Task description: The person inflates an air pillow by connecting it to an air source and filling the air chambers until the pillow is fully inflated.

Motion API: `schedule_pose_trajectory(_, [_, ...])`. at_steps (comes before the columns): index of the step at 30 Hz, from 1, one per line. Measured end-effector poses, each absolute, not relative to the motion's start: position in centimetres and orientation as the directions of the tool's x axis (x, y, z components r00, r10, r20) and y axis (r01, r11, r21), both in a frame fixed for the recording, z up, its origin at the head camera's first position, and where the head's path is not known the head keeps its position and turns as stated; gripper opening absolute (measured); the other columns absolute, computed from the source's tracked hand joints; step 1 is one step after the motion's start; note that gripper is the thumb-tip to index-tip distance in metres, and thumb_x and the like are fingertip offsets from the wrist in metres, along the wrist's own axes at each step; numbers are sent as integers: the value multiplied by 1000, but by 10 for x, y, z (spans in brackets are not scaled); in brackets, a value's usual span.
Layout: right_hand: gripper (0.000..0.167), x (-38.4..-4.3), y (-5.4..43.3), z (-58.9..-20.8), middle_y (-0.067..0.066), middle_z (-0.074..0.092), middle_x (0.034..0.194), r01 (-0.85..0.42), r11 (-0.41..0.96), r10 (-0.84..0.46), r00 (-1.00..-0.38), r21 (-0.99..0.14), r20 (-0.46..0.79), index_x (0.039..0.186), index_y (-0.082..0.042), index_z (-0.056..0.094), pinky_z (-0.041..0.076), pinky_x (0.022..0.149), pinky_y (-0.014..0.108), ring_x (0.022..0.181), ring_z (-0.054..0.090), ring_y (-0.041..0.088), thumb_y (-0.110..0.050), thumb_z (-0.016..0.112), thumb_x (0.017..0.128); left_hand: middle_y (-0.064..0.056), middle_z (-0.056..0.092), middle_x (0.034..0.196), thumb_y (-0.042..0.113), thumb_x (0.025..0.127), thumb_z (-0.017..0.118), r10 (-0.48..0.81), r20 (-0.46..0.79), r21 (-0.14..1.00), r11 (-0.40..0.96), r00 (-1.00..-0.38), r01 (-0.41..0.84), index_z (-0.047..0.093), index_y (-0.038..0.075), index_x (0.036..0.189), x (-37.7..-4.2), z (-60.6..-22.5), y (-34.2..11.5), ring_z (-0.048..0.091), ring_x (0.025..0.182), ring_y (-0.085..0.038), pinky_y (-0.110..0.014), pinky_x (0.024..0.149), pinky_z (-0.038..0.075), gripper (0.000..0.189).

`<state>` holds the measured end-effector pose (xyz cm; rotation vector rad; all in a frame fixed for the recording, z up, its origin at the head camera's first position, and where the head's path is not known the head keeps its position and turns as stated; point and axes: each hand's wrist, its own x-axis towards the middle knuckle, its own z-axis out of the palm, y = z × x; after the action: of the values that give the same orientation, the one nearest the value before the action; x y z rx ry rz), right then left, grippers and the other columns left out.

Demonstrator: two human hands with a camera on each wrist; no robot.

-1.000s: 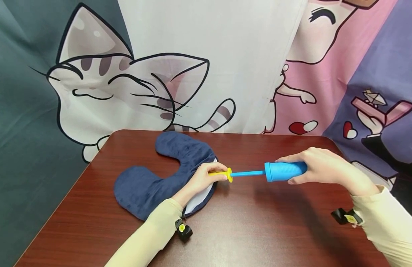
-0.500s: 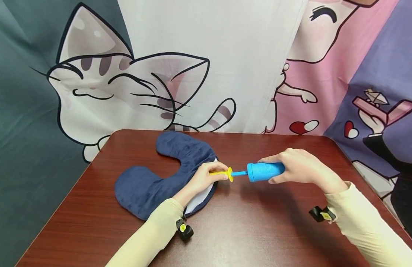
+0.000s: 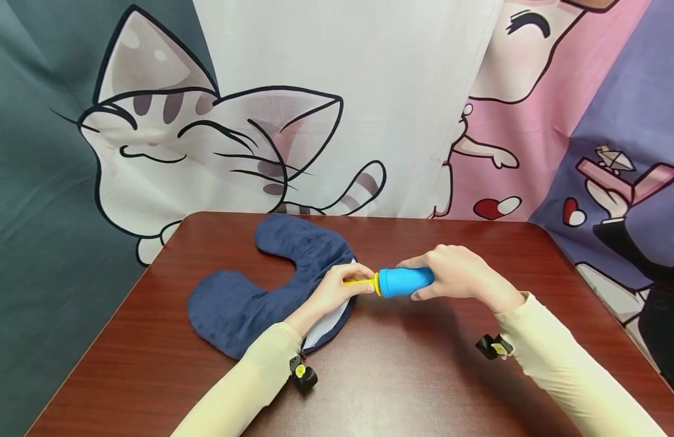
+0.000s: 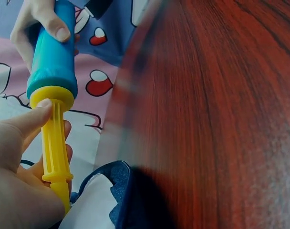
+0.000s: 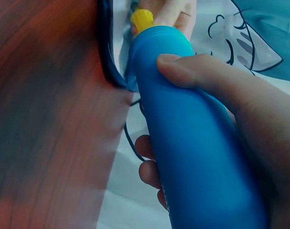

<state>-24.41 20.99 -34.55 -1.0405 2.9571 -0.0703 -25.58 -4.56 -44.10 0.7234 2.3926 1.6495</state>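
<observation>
A hand air pump with a blue barrel [image 3: 404, 281] and a yellow nozzle end [image 4: 56, 143] lies sideways between my two hands, above the table. My left hand [image 3: 337, 286] holds the ribbed yellow nozzle end, thumb on its flange. My right hand [image 3: 462, 274] is wrapped around the barrel; its thumb [image 5: 181, 70] lies along the near side in the right wrist view. The barrel's end is right at the yellow flange, with the rod hidden inside. Under my left hand is a navy U-shaped neck pillow [image 3: 316, 243], its outer edge unzipped to show a white inner [image 3: 321, 328].
The reddish-brown wooden table [image 3: 380, 382] carries the pillow on its left half. Behind it hangs a cartoon-printed cloth [image 3: 413, 109]. Small black cameras are strapped to both cream sleeves [image 3: 255, 382].
My right hand has pushed the blue barrel leftward, and the blue rod that showed between barrel and yellow flange has slid inside. My left hand and the pillow have stayed in place.
</observation>
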Motion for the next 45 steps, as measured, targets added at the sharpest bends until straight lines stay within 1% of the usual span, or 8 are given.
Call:
schedule_pose_trajectory(3, [58,-243,207,-348,-2,76,102,-624,780,-625,-781,-48,8,125,-30,68,54,65,32,75,63,12,-48,83,72,-13,74,105,12,88,73,463,149,911,279,-874,304,71,7,112,-255,-442,-45,65,85,-9,-20,75,52,24])
schedule_pose_trajectory(7, [58,-241,207,-346,-4,75,101,-608,793,-608,-794,-48,10,125,-32,68,52,64,31,75,62,11,-47,84,71,-13,74,105,13,88,73,465,161,909,274,-871,314,71,7,112,-255,-441,-44,66,86,-10,-20,75,52,25])
schedule_pose_trajectory(17, [58,-237,211,-349,-4,74,98,-617,785,-617,-787,-55,18,126,-32,67,49,62,28,74,60,10,-47,84,73,-10,75,104,18,88,74,472,158,895,303,-867,327,72,11,111,-255,-442,-46,65,86,-10,-20,74,51,24])
schedule_pose_trajectory(24, [59,-236,217,-351,-5,74,99,-615,786,-615,-788,-65,15,127,-34,66,48,62,28,75,59,10,-48,84,73,-10,75,104,19,88,74,479,152,897,300,-865,324,72,11,111,-254,-440,-47,65,86,-10,-20,74,51,24])
schedule_pose_trajectory(30, [63,-235,228,-343,-5,74,104,-602,795,-604,-797,-81,-1,129,-33,65,49,64,29,78,60,9,-52,83,72,-11,75,104,20,90,73,482,141,905,291,-864,310,71,11,112,-255,-440,-48,64,86,-10,-20,73,51,24])
schedule_pose_trajectory(35, [65,-232,242,-332,-5,74,107,-586,805,-590,-808,-88,-16,130,-34,64,50,65,30,81,61,10,-53,83,72,-12,75,105,20,89,73,485,150,909,274,-862,313,71,10,113,-256,-440,-49,65,86,-12,-19,73,51,26])
schedule_pose_trajectory(40, [65,-228,259,-324,-7,74,104,-563,823,-565,-825,-76,-11,129,-37,64,47,65,28,80,60,9,-55,84,70,-12,74,106,19,90,73,485,154,911,267,-861,314,71,9,113,-256,-440,-49,65,86,-11,-19,72,51,26])
schedule_pose_trajectory(45, [64,-221,276,-316,-11,72,100,-550,832,-551,-835,-78,3,127,-41,65,44,64,28,80,57,7,-63,81,69,-11,75,105,19,89,73,484,152,907,278,-862,316,72,10,113,-255,-439,-49,65,85,-8,-19,72,51,25])
